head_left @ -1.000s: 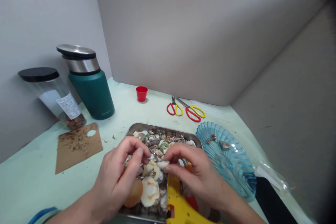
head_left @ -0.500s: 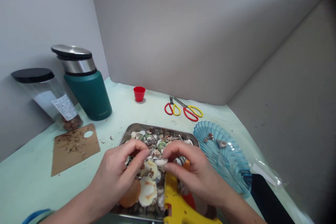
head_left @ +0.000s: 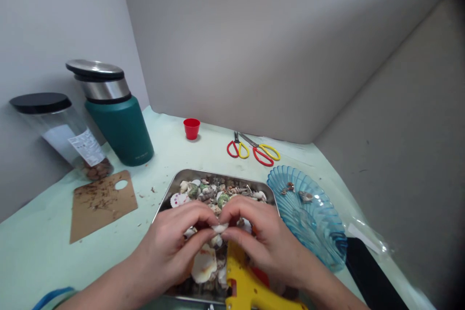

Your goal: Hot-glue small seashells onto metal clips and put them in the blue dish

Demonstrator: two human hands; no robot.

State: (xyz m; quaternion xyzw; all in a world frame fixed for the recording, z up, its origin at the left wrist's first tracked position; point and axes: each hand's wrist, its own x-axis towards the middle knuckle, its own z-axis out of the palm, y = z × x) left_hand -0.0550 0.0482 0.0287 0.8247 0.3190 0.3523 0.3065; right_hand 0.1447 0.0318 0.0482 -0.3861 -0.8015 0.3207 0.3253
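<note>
Between my two hands is a small white shell (head_left: pixel 220 228), its middle showing between the fingertips. My right hand (head_left: pixel 263 240) pinches one end with thumb and forefinger. At the other end, my left hand (head_left: pixel 174 242) closes its thumb and forefinger on it. Both hands hover over a metal tray (head_left: pixel 196 172) heaped with many kinds of shells, among them a white scallop shell (head_left: pixel 204 265) below my fingers. A yellow glue gun (head_left: pixel 250 283) lies across the tray's near right part, partly under my right hand.
On the right stands a blue fluted dish (head_left: pixel 308 232) with a few small shells. Two pairs of scissors (head_left: pixel 263 155) and a red cup (head_left: pixel 192 129) are behind the tray. To the left are a green flask (head_left: pixel 121 128), a lidded jar (head_left: pixel 69 140) and a brown board (head_left: pixel 101 208).
My left hand has moved right and now meets my right hand at the white shell, closing the gap between them. The whole view has shifted slightly.
</note>
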